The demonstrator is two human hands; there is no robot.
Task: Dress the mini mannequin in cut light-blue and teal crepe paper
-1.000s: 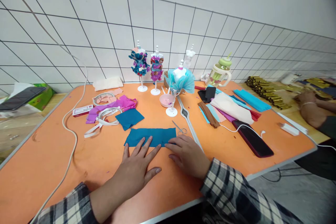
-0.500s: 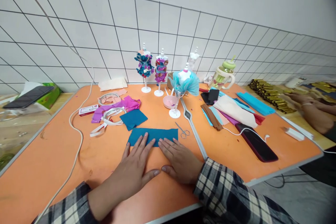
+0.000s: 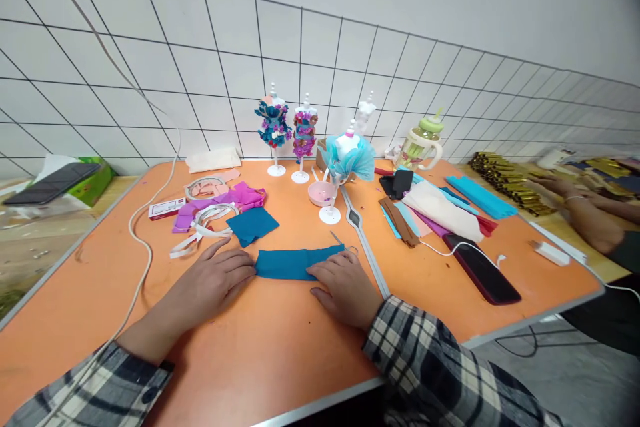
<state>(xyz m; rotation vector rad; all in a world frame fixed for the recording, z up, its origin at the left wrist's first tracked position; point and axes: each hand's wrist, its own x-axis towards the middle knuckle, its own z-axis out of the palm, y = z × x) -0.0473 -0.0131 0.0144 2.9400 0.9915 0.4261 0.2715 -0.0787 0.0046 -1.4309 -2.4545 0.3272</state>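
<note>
A teal cloth strip (image 3: 293, 262) lies on the orange table (image 3: 260, 340) in front of me, narrow and lengthwise. My left hand (image 3: 215, 277) is at its left end, fingers close together and curled onto the edge. My right hand (image 3: 343, 283) rests on its right end, fingers bent down onto the cloth. Small scissors (image 3: 341, 243) lie just beyond my right hand, partly hidden. A second teal piece (image 3: 251, 224) lies behind the strip.
Small dress-form mannequins (image 3: 274, 137) with paper flowers, a pink bowl (image 3: 319, 193), purple cloth (image 3: 225, 203) and white tape rolls stand behind. A dark phone (image 3: 481, 267), folded cloths (image 3: 440, 210) and a white cable (image 3: 136, 240) lie about. Another person's hand (image 3: 590, 220) works at the right.
The teal strip is narrower than before. My left hand slid from flat on the strip to its left end; my right hand shifted right and its fingers bent onto the cloth.
</note>
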